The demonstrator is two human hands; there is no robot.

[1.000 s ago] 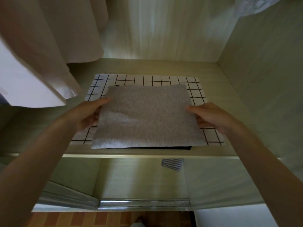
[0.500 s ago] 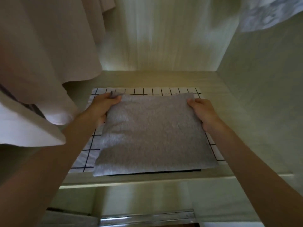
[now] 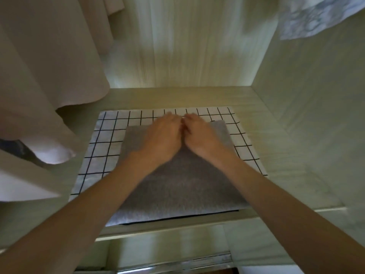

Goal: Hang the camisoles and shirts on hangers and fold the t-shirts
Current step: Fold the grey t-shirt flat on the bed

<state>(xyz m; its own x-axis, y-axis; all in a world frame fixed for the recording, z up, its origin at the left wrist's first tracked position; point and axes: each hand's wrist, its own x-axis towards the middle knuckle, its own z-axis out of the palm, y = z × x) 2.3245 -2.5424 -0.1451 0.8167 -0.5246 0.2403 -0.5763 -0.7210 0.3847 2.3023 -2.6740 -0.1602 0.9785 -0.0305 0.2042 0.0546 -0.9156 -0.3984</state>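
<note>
Here, a folded grey t-shirt (image 3: 177, 186) lies flat on a white folded cloth with a black grid (image 3: 110, 143), which is spread on the shelf (image 3: 286, 155) of a pale wooden wardrobe. Both hands rest palm down side by side on the far half of the t-shirt, the left hand (image 3: 162, 139) and the right hand (image 3: 201, 135) touching at the thumbs. Their fingers reach over its back edge and look slightly bent, pressing rather than grasping; whether the tips hold any cloth cannot be told. A beige garment (image 3: 49, 66) hangs at the left, and a pale patterned one (image 3: 316, 16) at the upper right.
</note>
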